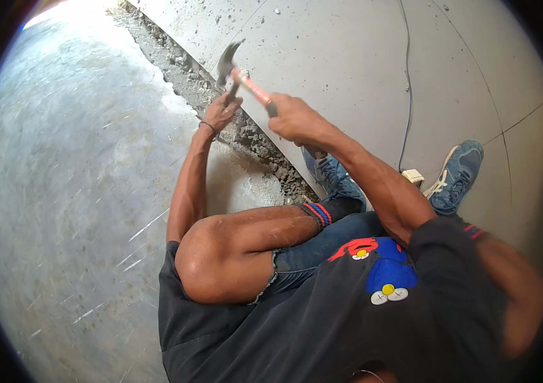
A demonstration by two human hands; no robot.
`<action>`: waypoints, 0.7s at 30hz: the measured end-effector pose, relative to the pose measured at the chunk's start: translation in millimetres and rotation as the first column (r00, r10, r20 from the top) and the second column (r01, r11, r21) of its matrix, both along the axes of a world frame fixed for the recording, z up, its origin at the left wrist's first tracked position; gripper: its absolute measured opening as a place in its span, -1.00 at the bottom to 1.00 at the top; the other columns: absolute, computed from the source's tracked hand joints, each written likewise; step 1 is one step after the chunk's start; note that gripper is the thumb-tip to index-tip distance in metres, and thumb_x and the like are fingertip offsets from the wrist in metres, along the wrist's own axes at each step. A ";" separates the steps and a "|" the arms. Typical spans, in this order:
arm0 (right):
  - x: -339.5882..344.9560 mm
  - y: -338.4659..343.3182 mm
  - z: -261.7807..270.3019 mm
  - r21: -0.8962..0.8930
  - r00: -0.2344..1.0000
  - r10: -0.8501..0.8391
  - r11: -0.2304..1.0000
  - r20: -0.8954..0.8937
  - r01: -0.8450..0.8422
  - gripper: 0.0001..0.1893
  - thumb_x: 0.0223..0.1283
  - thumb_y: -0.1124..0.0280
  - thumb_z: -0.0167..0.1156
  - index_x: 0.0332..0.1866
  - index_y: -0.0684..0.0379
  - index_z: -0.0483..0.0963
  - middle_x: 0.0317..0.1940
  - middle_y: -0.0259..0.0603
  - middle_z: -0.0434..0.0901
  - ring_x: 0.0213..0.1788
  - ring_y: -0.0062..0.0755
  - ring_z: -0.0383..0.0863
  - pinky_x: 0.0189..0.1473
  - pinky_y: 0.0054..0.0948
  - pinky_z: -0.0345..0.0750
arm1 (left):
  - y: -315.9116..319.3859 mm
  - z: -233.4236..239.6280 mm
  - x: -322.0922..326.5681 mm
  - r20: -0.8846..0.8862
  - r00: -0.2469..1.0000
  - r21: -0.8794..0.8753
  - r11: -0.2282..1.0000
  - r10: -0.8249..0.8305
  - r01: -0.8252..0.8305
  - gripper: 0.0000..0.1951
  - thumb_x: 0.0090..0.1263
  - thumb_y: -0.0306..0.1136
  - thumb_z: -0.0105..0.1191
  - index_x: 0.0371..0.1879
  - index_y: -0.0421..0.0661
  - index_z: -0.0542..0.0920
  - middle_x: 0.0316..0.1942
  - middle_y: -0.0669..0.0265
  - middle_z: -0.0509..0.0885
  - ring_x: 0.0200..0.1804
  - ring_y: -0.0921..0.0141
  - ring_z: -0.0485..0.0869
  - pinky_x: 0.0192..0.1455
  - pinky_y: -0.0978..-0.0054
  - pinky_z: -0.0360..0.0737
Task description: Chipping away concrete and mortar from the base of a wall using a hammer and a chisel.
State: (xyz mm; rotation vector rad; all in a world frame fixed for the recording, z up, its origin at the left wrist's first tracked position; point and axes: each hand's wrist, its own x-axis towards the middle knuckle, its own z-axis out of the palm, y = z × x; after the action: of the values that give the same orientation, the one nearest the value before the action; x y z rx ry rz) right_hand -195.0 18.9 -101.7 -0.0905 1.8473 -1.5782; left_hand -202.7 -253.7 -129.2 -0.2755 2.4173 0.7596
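Note:
My right hand (296, 118) is closed around the dark grip of a claw hammer (253, 87) with a red handle. The hammer's metal head, slightly blurred, is over the top of a dark metal chisel (234, 90). Whether the head touches the chisel I cannot tell. Around the chisel's shaft my left hand (222, 113) is wrapped, with a dark band at the wrist. Below it runs a rough strip of broken mortar (252, 134) along the edge of the tiles. The chisel's lower end is hidden by my left hand.
Smooth grey concrete floor (84, 182) spreads to the left; large pale tiles (348, 52) with scattered crumbs lie to the right. A grey cable (409, 95) leads to a white electrical box (413, 177) between my blue shoes (460, 172). My bent knee (209, 253) is close to my left arm.

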 end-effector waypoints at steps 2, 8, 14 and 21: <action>-0.7 -1.1 15.1 -0.141 0.983 0.176 0.976 0.046 -0.168 -0.83 0.04 0.47 0.04 -0.24 0.24 0.38 -0.65 -0.19 0.39 -0.66 -0.44 0.44 -0.63 -0.41 0.38 | -4.0 -2.6 2.6 -0.113 0.986 -0.073 0.991 -0.121 0.113 -0.68 0.34 -0.09 0.00 -0.30 -0.15 0.52 -0.46 0.29 0.53 -0.40 0.41 0.48 -0.29 0.46 0.42; -74.9 88.5 42.9 -0.516 0.800 -0.597 0.706 -0.065 0.485 -0.91 0.17 0.45 0.10 -0.36 0.23 0.41 -0.71 -0.44 0.38 -0.73 -0.63 0.37 -0.76 -0.58 0.33 | -1.6 -1.0 -0.7 -0.129 0.988 -0.169 0.984 -0.081 0.058 -0.73 0.31 -0.17 -0.01 -0.41 -0.16 0.49 -0.58 0.29 0.43 -0.50 0.43 0.42 -0.39 0.42 0.40; -70.2 63.9 -0.2 -0.439 0.604 -0.761 0.638 -0.235 0.633 -0.86 0.16 0.43 0.09 -0.45 0.25 0.40 -0.67 -0.31 0.43 -0.68 -0.49 0.44 -0.60 -0.53 0.45 | 8.1 -2.8 -3.6 -0.128 0.988 -0.051 0.995 -0.089 0.083 -0.86 0.18 -0.38 0.03 -0.47 -0.14 0.39 -0.61 0.37 0.39 -0.55 0.50 0.37 -0.47 0.49 0.37; -32.8 60.9 12.5 -0.142 0.985 -0.169 0.975 0.041 0.173 -0.89 0.03 0.44 0.07 -0.42 0.27 0.40 -0.64 -0.34 0.43 -0.69 -0.55 0.42 -0.67 -0.52 0.40 | -17.9 -14.0 9.8 -0.108 0.985 0.016 0.990 -0.136 0.139 -0.90 0.14 -0.49 0.01 -0.48 -0.09 0.36 -0.61 0.45 0.36 -0.55 0.56 0.33 -0.50 0.59 0.32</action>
State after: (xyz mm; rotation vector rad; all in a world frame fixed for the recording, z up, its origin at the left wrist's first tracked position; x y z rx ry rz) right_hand -227.8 79.8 -89.1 0.0268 1.7548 -1.8230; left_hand -193.0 -271.6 -143.2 -0.0586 2.4958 0.7576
